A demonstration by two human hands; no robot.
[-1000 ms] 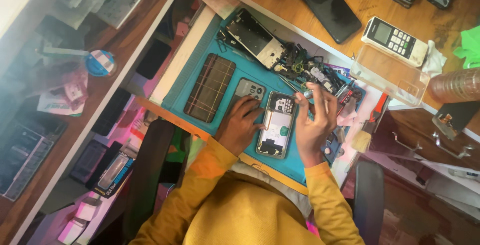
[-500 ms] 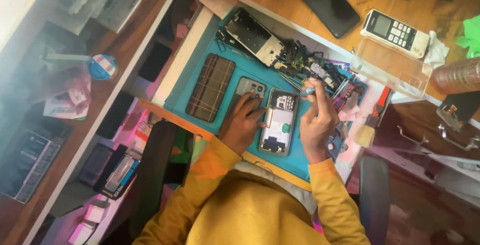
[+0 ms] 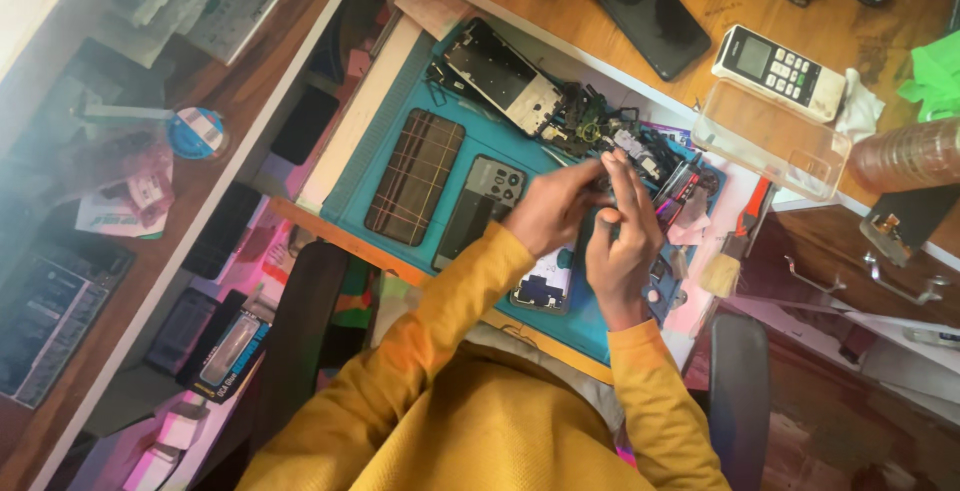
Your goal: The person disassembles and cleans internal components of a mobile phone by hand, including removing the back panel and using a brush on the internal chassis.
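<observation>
Both my hands are raised together over a teal work mat (image 3: pixel 392 151). My left hand (image 3: pixel 552 213) has its fingers curled, fingertips touching those of my right hand (image 3: pixel 622 241). They meet near a heap of small phone parts (image 3: pixel 600 131). My right hand pinches a small thin tool; what the left fingers hold is hidden. Below the hands lies an opened phone (image 3: pixel 543 283) with its insides showing. A grey phone back with a camera block (image 3: pixel 480 206) lies left of my left wrist.
A brown checked cover (image 3: pixel 415 176) and an opened phone frame (image 3: pixel 500 76) lie on the mat. On the wooden desk sit a black phone (image 3: pixel 645 11), a white keypad handset (image 3: pixel 780 71), a clear plastic box (image 3: pixel 770 141) and a green cloth (image 3: pixel 935 76). A red-handled tool (image 3: pixel 752 209) lies right.
Both hands lifted off the opened phone and moved up and right, meeting at the fingertips near the parts heap. The opened phone is now partly uncovered.
</observation>
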